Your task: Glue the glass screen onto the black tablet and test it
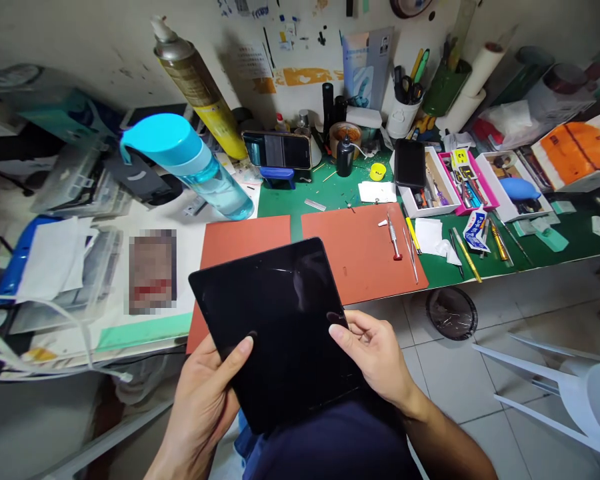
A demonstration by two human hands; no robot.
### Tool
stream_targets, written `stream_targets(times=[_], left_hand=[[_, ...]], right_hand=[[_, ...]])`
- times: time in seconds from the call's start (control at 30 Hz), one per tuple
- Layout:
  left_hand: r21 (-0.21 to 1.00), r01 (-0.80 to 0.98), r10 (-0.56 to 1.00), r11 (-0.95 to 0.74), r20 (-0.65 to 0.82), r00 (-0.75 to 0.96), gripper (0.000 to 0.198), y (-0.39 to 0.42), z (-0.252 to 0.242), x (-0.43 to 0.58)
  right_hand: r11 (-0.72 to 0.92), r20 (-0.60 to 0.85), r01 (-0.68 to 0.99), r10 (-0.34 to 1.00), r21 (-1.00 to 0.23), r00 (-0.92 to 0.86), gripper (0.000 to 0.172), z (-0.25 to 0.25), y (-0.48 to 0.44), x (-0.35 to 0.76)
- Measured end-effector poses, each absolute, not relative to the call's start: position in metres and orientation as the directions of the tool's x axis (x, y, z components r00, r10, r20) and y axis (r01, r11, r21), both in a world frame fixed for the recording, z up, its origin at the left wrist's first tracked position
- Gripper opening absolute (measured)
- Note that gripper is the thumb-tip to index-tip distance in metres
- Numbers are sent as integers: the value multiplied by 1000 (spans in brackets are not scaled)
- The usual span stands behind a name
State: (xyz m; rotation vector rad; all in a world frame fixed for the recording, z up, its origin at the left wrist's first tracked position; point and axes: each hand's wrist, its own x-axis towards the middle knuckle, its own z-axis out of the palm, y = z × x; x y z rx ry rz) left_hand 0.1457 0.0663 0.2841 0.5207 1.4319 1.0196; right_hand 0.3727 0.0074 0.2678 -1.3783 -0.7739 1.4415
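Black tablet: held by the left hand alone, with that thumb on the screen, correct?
Not alone: in the head view, the right hand also holds the black tablet, at its opposite edge. The left hand does have its thumb on the screen.

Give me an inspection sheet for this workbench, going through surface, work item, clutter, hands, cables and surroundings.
Surface: green bench top, two reddish-brown mats side by side; white section at left.
Work item: black tablet, held in front of the bench edge; light marks on its screen, cracks or reflections, cannot tell.
Clutter: water bottle, spray can and propped phone at the back; screwdriver on the right mat.
Hands: left hand and right hand grip the tablet's opposite sides, thumbs on its front.
Cables: white cables at far left, one plug end hanging past the bench edge.
Surroundings: waste bin and white chair on a tiled floor.
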Motion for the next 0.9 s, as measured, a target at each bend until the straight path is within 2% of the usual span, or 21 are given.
stream_targets(times=[0.2, 0.37, 0.6, 0.67, 0.73, 0.8, 0.9], left_hand=[[782, -298, 796, 548, -597, -102, 62, 65, 280, 139], [757, -323, 786, 568, -616, -62, 55, 65, 278, 137], [777, -291, 808, 558, -588, -22, 49, 65, 276, 136], [789, -264, 813, 555, -581, -28, 45, 62, 278, 139], [823, -210, 836, 527, -547, -49, 43, 59, 278, 139], [851, -138, 855, 507, -516, -40, 42, 58, 275, 137], [869, -30, 870, 493, -493, 5, 44, 61, 267, 130]], right_hand=[[-319, -341, -154, 928, -935, 152, 45, 266, 14, 372], [-298, -320, -155, 937, -942, 141, 43, 262, 10, 372], [-238, -270, -270, 959, -933, 86, 34, 271, 25, 376], [-207, -255, -321, 960, -924, 115, 40, 276, 36, 377], [-173, -240, -338, 956, -925, 170, 39, 280, 47, 377], [-145, -221, -310, 949, -940, 227, 33, 281, 54, 377], [-116, -186, -249, 942, -961, 280, 34, 282, 57, 377]])
